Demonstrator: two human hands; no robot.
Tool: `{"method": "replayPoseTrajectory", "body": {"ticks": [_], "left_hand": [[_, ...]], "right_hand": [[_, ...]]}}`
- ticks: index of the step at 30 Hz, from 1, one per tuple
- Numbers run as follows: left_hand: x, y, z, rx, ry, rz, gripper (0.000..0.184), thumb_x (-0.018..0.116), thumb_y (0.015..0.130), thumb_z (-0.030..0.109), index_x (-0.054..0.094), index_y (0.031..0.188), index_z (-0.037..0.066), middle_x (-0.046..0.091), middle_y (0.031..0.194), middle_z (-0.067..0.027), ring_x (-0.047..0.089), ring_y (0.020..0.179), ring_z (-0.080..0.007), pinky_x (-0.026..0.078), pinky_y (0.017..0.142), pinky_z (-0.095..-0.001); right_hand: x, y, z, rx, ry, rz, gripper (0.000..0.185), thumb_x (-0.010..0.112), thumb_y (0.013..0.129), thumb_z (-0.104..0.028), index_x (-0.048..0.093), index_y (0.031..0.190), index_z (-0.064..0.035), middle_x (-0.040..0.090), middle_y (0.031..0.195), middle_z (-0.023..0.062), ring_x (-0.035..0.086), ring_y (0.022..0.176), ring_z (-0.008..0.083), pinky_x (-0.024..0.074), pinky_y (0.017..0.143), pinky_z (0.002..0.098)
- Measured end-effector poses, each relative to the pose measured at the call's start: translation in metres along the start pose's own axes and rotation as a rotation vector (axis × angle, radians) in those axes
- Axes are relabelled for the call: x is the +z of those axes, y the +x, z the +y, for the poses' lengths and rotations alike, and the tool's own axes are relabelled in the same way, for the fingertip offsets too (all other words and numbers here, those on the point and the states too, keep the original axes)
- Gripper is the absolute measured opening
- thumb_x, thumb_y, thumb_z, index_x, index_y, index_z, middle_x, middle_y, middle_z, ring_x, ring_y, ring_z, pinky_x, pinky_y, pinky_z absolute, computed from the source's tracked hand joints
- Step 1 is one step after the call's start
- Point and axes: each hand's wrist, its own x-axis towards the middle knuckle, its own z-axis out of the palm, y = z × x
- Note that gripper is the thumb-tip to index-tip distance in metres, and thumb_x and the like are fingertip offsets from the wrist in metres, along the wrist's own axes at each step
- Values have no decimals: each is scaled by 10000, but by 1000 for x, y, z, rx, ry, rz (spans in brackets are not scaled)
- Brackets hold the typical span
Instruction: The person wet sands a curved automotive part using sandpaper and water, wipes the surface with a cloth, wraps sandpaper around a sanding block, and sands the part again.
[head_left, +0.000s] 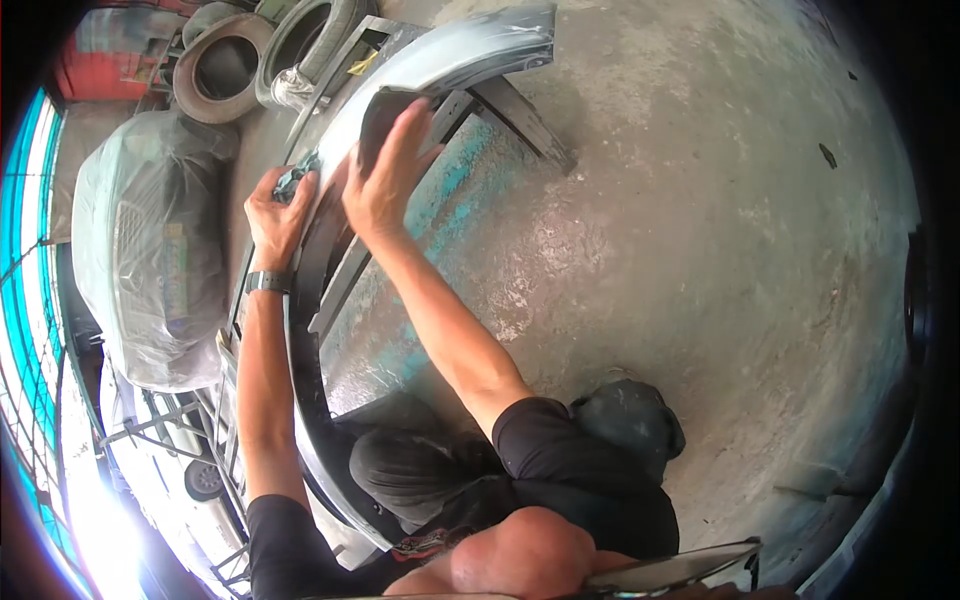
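Note:
A long curved car body panel [345, 125], pale grey on its outer face with a dark inner edge, arcs up from beside my legs. My left hand [272, 222], with a watch on its wrist, grips a crumpled blue-grey cloth [294, 181] against the panel's left side. Across from it, my right hand [382, 190] has a dark sheet of sandpaper [378, 122] between thumb and fingers, over the panel's right side. Its fingers are fairly straight, and part of the sheet is hidden by them.
A stand [515, 122] supports the panel. Old tires [222, 70] lie at the upper left. A car under plastic sheeting [150, 250] stands to the left. Concrete floor [690, 220] with turquoise paint stains spreads to the right. My bent knee [420, 470] is close to the panel.

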Motion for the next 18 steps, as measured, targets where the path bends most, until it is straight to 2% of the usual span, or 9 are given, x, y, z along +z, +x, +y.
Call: {"method": "replayPoseTrajectory", "body": {"ticks": [3,6,7,10,11,15,18], "left_hand": [[-4,-3,-4,18,60,-2,350,790,835,319,740,980,4,712,793,-141,655,723,-162,523,725,-322],[-6,-7,5,37,34,-24,349,771,889,288,710,1013,-33,653,777,-46,543,770,-87,491,726,-283],[-6,-6,6,37,45,-19,345,772,889,289,708,1010,-28,653,776,-53,542,777,-85,491,724,-284],[-5,-8,10,38,36,-5,343,770,892,287,705,1006,-29,652,776,-50,542,780,-84,491,721,-284],[-4,-5,-1,63,85,-9,340,768,895,283,706,1015,-29,654,780,-53,544,779,-88,490,720,-284],[-5,-4,3,35,44,-36,331,769,896,277,708,1019,-25,656,796,-23,539,770,-75,482,708,-272],[-6,-7,6,60,37,-11,324,772,892,268,711,1020,-24,657,799,-10,540,774,-71,485,712,-270]], "right_hand": [[-22,46,4,105,-114,-33,790,409,1067,-366,-18,1610,17,-20,1669,292,-3,1545,471,-38,1170,697],[-12,20,-9,-10,-64,-46,818,428,1052,-339,-46,1599,43,-55,1657,318,-27,1547,465,-81,1157,707],[-14,11,-10,-48,-85,-115,829,417,1052,-337,-76,1589,58,-70,1657,315,-26,1548,463,-102,1157,696],[-17,42,6,-47,-131,9,837,410,1053,-352,-90,1588,54,-85,1658,311,-44,1543,476,-101,1158,693],[-22,52,3,29,-136,-22,841,409,1054,-359,-92,1586,58,-95,1655,314,-61,1535,493,-96,1156,698],[-18,10,-12,-34,-45,-150,829,384,1062,-360,-122,1586,34,-116,1656,299,-73,1537,477,-80,1163,700],[-19,31,5,-47,-129,-69,825,373,1066,-373,-122,1586,33,-112,1655,301,-64,1532,492,-71,1167,697]]}}
